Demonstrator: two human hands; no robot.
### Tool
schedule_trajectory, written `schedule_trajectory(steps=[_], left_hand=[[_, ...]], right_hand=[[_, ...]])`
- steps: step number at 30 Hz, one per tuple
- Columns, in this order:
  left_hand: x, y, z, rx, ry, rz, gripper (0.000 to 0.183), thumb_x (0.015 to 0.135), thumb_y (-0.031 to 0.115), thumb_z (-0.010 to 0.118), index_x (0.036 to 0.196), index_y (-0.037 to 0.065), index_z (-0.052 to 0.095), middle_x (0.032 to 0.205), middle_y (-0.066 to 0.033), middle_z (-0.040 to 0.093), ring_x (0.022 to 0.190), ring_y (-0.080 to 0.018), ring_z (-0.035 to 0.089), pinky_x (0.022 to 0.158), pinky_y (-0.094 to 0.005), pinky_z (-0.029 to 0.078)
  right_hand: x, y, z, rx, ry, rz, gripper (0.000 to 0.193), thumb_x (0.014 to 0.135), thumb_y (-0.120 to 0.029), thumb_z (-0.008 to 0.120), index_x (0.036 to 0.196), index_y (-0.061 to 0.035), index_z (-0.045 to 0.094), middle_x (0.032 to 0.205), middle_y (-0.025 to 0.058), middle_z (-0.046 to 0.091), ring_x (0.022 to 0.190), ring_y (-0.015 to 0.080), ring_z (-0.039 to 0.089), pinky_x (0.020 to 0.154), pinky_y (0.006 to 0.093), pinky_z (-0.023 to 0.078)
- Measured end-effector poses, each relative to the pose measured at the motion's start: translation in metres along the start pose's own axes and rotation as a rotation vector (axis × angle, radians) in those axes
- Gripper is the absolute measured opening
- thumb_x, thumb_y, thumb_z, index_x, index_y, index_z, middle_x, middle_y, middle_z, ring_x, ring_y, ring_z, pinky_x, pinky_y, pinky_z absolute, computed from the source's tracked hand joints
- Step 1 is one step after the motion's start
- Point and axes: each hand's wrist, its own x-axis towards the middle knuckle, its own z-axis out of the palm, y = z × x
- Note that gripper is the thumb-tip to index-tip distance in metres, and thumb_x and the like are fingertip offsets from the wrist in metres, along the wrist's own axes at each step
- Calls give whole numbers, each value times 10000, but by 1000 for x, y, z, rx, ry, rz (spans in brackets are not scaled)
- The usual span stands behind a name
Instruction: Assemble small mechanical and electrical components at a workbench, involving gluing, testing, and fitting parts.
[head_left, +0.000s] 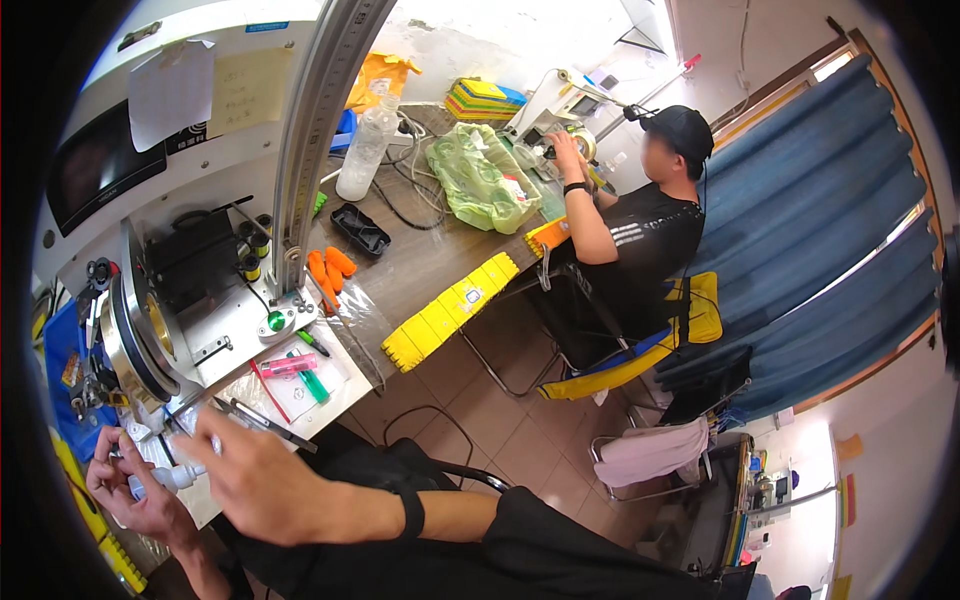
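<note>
- Small white bottle (pixel 172 479): sitting in the left hand (pixel 135 498), low at the near left, just beside the machine.
- Handling, by judgement: looking light and plastic, probably giving a little under a squeeze; smooth, so possibly turning in dry fingers; seeming unlikely to break.
- Place to hold: the body, between thumb and fingers, leaving the narrower end free.
- Left hand: curling its fingers about the bottle body, gripping it.
- Right hand (pixel 275 490): hovering just right of the bottle, fingers bent together and blurring; whether it is pinching anything, cannot tell.
- Silver wheel (pixel 120 325): standing just beyond the hands, its hard rim bounding movement on the far side.
- Blue tray (pixel 62 348): lying left of the wheel, holding tools and limiting room there.
- White board (pixel 347 398): extending right of the wheel, its near edge running close by the right wrist; bearing a pink marker (pixel 288 367) and a green marker (pixel 308 380).
- Metal post (pixel 325 130): rising beyond the board, blocking reach to the far side.
- Orange pieces (pixel 340 262): lying right of the post, well apart from the hands.
- Tiled floor (pixel 500 425): showing to the right past the board edge, giving the widest open room; a dropped bottle would probably be falling there.
</note>
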Motion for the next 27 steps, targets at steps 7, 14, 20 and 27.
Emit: schedule_trajectory(steps=[7,14,20,27], left_hand=[[0,0,1,67,-20,86,186,947,-22,582,959,23,402,1089,-132,581,782,-99,475,717,-229,429],[-5,-6,1,-86,0,44,183,957,-17,561,959,39,386,1082,-115,579,748,-90,435,671,-225,394],[4,-11,-12,-215,-131,-96,182,974,16,535,960,74,363,1046,-87,562,722,-57,416,612,-181,321],[13,-15,-35,-167,-210,-96,209,949,-13,543,967,78,356,1032,-101,565,723,-55,428,621,-181,344]], right_hand=[[7,5,44,-135,-117,-68,470,721,16,607,1160,118,473,1188,299,466,1051,408,532,808,428,492],[3,14,38,-255,-73,-32,310,778,-4,559,1084,40,540,1049,188,531,869,353,600,713,406,516],[0,31,-3,-74,210,-45,377,750,-1,667,1117,-35,591,985,176,662,801,359,670,655,371,546],[14,8,-10,694,107,254,311,849,-56,738,1129,-9,613,883,82,683,728,123,663,631,286,545]])
